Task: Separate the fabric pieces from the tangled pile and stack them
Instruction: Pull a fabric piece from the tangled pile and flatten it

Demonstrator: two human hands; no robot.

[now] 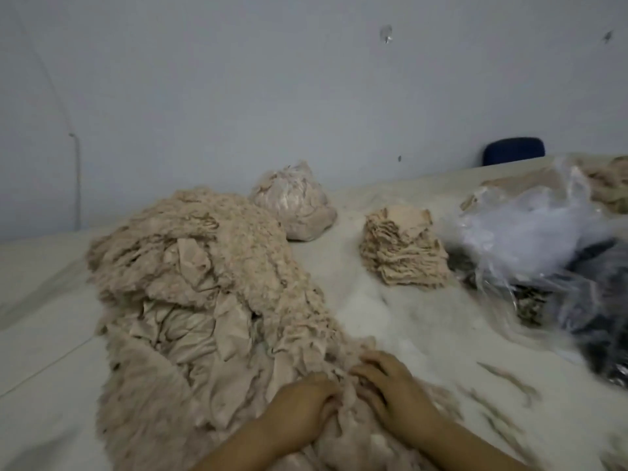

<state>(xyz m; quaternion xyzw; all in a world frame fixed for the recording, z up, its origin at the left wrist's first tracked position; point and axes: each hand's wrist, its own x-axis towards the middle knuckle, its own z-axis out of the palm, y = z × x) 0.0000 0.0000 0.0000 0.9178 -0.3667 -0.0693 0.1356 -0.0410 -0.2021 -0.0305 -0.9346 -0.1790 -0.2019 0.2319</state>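
Note:
A large tangled pile of beige fabric pieces (204, 283) covers the left and middle of the table. A neat stack of beige pieces (402, 248) stands to its right, further back. My left hand (300, 407) grips a fold of fabric at the pile's near edge, its fingers curled into the cloth. Just to the right, my right hand (390, 385) lies on the same edge with its fingers bent down into the fabric. The fingertips of both hands are partly buried in cloth.
The table (44, 300) has a white cloth cover. A bagged bundle of beige fabric (295, 205) sits at the back. Clear plastic bags (530, 229) and dark fabric in plastic (598, 321) crowd the right side. Loose beige scraps (509, 379) lie near the right. A blue chair back (513, 150) shows behind.

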